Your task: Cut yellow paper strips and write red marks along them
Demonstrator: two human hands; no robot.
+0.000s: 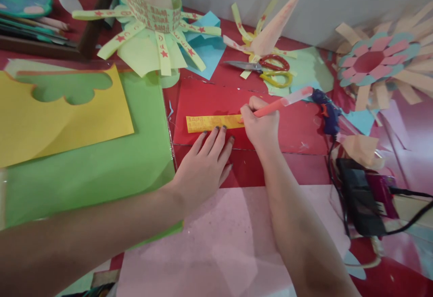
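A narrow yellow paper strip (213, 123) lies across a red sheet (291, 130), with small reddish markings along its left part. My left hand (208, 159) rests flat below it, fingers stretched out and fingertips at the strip's lower edge. Closed around a pinkish-orange pen (274, 107) with a clear end, my right hand (262, 127) sits at the strip's right end. The pen's tip meets the strip beside my fingers. The strip's far right end is hidden by that hand.
Scissors (267, 67) lie behind the red sheet, near paper cone crafts (280, 24). A dark glue gun (326, 109) and black adapter (358, 197) with cables are at right. Green (101, 175) and cut yellow sheets (84, 125) cover the left; a wooden tray (91, 21) stands behind.
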